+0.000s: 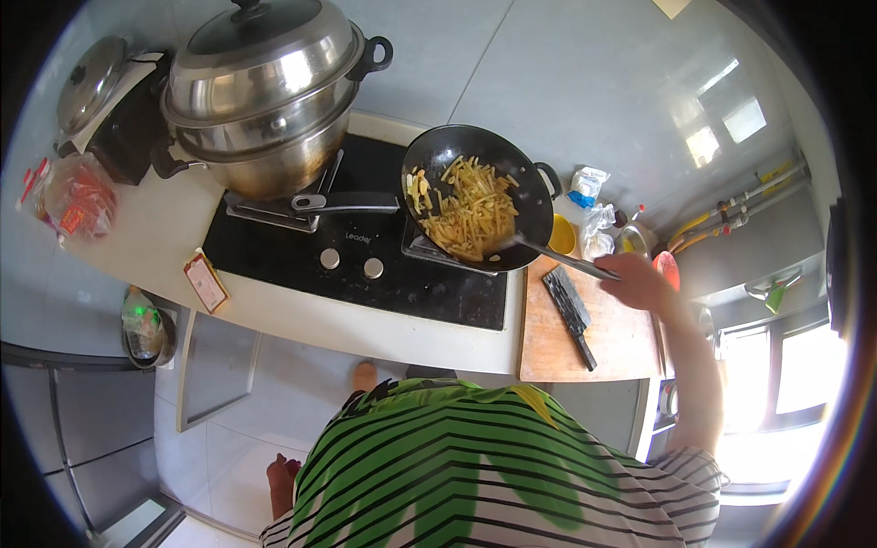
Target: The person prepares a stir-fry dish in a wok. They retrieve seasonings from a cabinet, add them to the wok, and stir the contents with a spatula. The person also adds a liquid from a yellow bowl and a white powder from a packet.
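My right hand [634,279] grips the metal handle of a spatula [565,258]. The spatula's blade is down among pale cut strips of food [473,212], probably potato, at the near right side of a black wok [524,164]. A cluster of lighter slices [418,188] lies apart at the wok's left. The wok rests on the right burner, and its long handle [356,202] points left. My left hand [282,479] hangs low beside my body, away from the counter; whether its fingers are curled or apart is unclear.
A tall steel steamer pot [267,123] stands on the left burner of the black gas hob [438,299]. A cleaver [569,308] lies on a wooden cutting board [616,342], close to a yellow bowl [562,235]. A cabinet door [218,366] hangs open below the counter.
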Demonstrator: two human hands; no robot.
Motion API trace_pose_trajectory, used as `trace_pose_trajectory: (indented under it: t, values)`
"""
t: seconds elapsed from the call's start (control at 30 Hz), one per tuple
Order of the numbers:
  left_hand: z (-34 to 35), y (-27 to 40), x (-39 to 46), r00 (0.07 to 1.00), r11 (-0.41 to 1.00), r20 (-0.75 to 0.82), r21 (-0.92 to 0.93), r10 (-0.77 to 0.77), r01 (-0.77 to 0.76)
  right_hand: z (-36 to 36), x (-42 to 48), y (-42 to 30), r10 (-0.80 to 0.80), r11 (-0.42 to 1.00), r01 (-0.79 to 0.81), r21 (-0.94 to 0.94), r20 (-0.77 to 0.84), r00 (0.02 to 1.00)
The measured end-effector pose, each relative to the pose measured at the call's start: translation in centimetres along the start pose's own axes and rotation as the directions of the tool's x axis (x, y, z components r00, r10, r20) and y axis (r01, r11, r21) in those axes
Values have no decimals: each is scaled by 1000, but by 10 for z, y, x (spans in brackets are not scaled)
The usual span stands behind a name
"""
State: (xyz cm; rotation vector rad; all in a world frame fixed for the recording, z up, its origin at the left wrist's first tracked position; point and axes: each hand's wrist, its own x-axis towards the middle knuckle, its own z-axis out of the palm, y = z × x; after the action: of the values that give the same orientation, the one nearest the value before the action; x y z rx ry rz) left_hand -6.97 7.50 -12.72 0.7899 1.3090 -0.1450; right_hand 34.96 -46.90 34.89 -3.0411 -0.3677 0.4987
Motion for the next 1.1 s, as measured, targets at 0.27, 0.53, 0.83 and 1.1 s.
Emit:
trace_pose_trajectory:
  t: [0.27, 0.53, 0.83, 1.1]
  values:
    - [26, 40, -42, 983, 993, -173, -110, -69, 50, 11, 79, -22, 329, 706, -241, 666, -7, 944]
    - [-79, -57, 54, 992, 990, -118, 133, -35, 51, 25, 100, -33, 328, 628, -323, 708, 136, 935]
    - [-45, -40, 37, 991, 997, -121, 42, -61, 66, -43, 18, 9, 72, 920, -118, -374, -134, 988]
    - [31, 30, -25, 993, 1000, -118, 23, 5, -2, -34, 119, 38, 34, 976, -64, -208, -145, 989]
